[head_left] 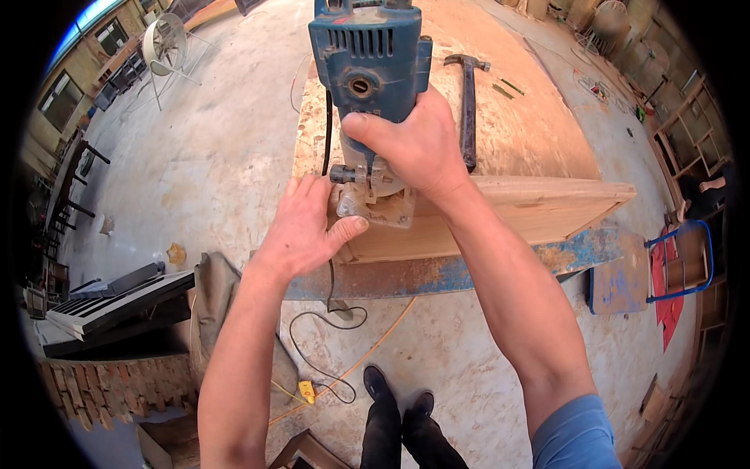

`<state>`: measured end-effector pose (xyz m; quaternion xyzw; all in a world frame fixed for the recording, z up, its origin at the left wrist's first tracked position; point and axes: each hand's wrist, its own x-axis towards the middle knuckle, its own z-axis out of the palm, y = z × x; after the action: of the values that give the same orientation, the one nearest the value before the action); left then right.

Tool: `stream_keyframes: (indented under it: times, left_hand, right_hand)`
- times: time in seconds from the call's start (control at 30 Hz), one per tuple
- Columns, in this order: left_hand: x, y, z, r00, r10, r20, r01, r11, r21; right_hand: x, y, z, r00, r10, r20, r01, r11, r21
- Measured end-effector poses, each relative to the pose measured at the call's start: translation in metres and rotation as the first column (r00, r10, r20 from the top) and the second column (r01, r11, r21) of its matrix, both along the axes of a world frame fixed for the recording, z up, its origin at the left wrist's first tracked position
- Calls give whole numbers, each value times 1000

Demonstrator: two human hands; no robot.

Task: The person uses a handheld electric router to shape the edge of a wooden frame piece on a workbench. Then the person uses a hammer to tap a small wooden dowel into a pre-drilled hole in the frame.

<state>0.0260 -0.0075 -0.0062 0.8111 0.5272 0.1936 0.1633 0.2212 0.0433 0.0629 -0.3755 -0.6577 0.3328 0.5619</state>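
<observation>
A: Where is the power tool (371, 78), and how is it held?
B: At 12 o'clock, the right hand (422, 148) wrapped around its body; its clear base (397, 213) sits at the 9 o'clock end of the wooden panel (539, 211).
A: And the left hand (303, 228)?
B: At 9 o'clock, just beside the base, thumb spread from fingers; whether it grips cannot be told.
A: The hammer (469, 113)?
B: At 1 o'clock, lying on the worktop (535, 117).
</observation>
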Motion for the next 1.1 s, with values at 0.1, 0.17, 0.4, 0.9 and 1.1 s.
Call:
stream_keyframes:
  times: [0.1, 0.17, 0.4, 0.9, 1.1]
  left_hand:
    - [-1, -1, -1, 1000, -8, 12, 7, 1000, 11]
    - [0, -2, -3, 998, -13, 60, 12, 1000, 29]
    - [0, -1, -3, 999, -7, 42, 4, 998, 64]
    - [1, -1, -1, 997, -16, 75, 13, 999, 32]
    - [-7, 3, -3, 998, -48, 48, 49, 999, -15]
  right_hand:
    - [-2, 1, -1, 1000, -27, 14, 27, 999, 20]
    - [-2, 6, -4, 1000, -17, 1, 17, 999, 33]
    - [0, 1, -1, 1000, 15, -21, -16, 999, -48]
    - [-2, 6, -3, 999, 23, -39, -24, 999, -35]
    - [-4, -2, 0, 999, 32, -25, -32, 999, -7]
